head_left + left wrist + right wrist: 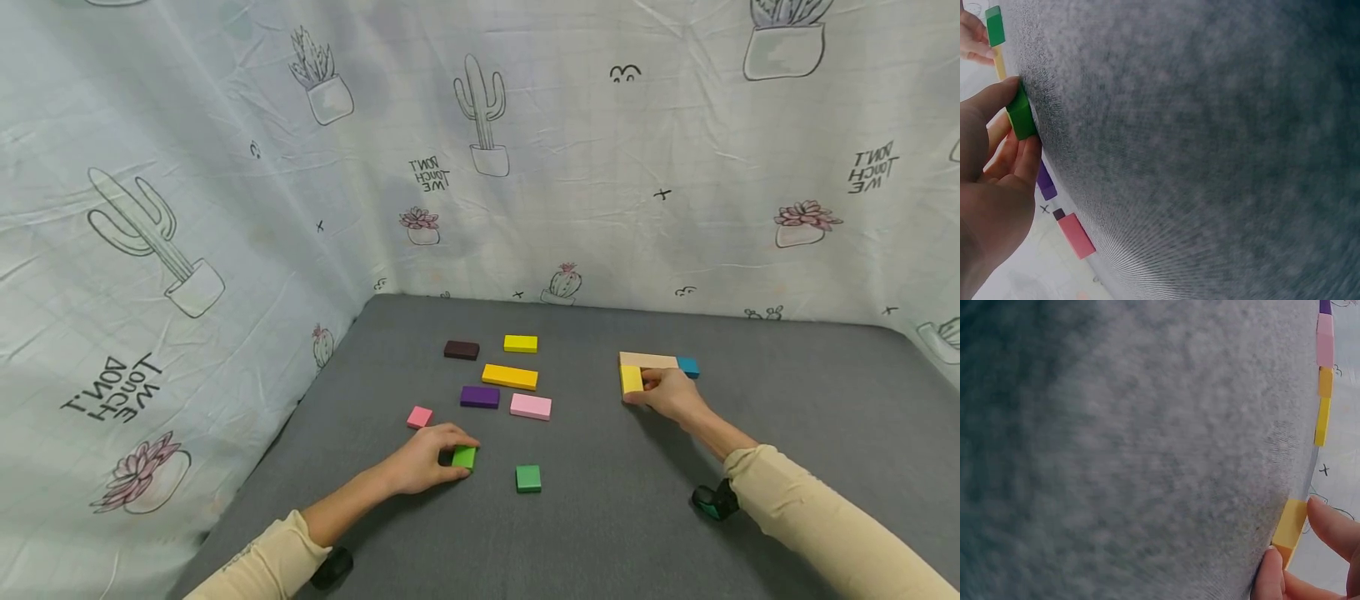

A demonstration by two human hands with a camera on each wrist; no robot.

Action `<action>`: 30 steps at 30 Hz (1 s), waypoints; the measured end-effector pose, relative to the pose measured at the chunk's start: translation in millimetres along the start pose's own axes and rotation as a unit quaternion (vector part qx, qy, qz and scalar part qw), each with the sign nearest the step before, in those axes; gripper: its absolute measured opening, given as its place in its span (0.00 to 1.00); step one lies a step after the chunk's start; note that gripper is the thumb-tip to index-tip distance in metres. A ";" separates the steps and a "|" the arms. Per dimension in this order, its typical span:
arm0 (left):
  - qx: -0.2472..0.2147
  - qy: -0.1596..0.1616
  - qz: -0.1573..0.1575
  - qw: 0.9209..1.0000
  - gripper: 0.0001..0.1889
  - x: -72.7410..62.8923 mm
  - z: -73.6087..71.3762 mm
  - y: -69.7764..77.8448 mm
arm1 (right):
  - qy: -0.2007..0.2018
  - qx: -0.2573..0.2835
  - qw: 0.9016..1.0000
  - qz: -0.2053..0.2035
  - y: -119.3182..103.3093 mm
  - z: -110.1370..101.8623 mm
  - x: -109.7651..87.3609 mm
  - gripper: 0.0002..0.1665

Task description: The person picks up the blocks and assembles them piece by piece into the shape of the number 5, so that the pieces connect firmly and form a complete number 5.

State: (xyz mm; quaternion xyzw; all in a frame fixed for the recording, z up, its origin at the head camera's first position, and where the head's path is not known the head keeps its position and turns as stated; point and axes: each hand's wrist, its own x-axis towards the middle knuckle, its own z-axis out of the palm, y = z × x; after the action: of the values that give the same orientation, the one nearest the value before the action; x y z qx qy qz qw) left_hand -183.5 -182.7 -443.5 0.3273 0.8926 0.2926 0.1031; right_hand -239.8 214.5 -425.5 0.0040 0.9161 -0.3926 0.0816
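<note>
Bright green block point(464, 457) is pinched in the left hand point(422, 460); the right hand point(675, 395) pinches a yellow block point(632, 380) just beside the beige block point(649, 360) on the gray table point(607, 525).

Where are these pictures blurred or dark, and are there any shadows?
Head view: fairly sharp, soft shadows on the table by the left hand and right hand; left wrist view: table blurred, darkest at upper right; right wrist view: table blurred, darkest at left.
</note>
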 end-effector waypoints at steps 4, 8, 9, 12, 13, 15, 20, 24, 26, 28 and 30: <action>-0.002 0.001 0.002 1.000 0.19 0.3 -0.2 -0.5 | -0.007 0.005 1.000 0.007 -2.1 -4.8 -2.2 0.41; -0.003 0.001 0.005 1.000 0.19 0.8 -0.5 -0.5 | -0.002 0.035 0.999 0.018 -4.4 -11.3 -4.9 0.41; -0.003 0.001 0.006 1.000 0.19 0.9 -0.6 -0.2 | 0.003 0.044 0.999 0.019 -4.6 -12.9 -4.9 0.41; -0.003 -0.001 0.003 1.000 0.19 1.2 -1.0 0.3 | 0.028 0.068 0.997 0.024 -5.2 -15.3 -2.8 0.39; -0.002 -0.001 0.002 1.000 0.19 1.1 -0.9 0.5 | 0.032 0.073 0.997 0.025 -6.2 -16.0 -1.6 0.39; 0.000 0.000 0.004 1.000 0.19 1.2 -0.4 0.1 | 0.031 0.088 0.995 0.021 -8.5 -17.1 1.3 0.40; 0.003 0.002 0.007 1.000 0.19 0.8 0.5 -0.1 | -0.005 0.164 0.987 0.004 -15.5 -16.4 8.9 0.43; 0.001 0.000 0.006 1.000 0.19 0.6 1.1 -0.6 | -0.040 0.213 0.976 -0.003 -20.6 -12.3 13.6 0.42; -0.001 0.000 0.005 1.000 0.19 0.4 1.1 -0.7 | -0.056 0.234 0.971 -0.008 -24.0 -9.8 15.2 0.40; -0.002 0.001 0.006 1.000 0.19 0.2 0.7 -0.6 | -0.067 0.252 0.965 -0.004 -27.7 -6.6 17.4 0.39; -0.006 0.002 0.007 1.000 0.19 -0.5 -0.4 -0.1 | -0.081 0.268 0.960 0.003 -31.0 -2.9 20.5 0.39</action>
State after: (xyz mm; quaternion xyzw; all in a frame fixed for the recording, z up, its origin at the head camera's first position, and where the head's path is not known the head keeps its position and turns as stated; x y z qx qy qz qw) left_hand -183.3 -183.3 -443.3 0.3322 0.8888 0.2989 0.1014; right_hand -262.7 194.0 -404.4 -0.0037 0.7679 -0.6223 0.1520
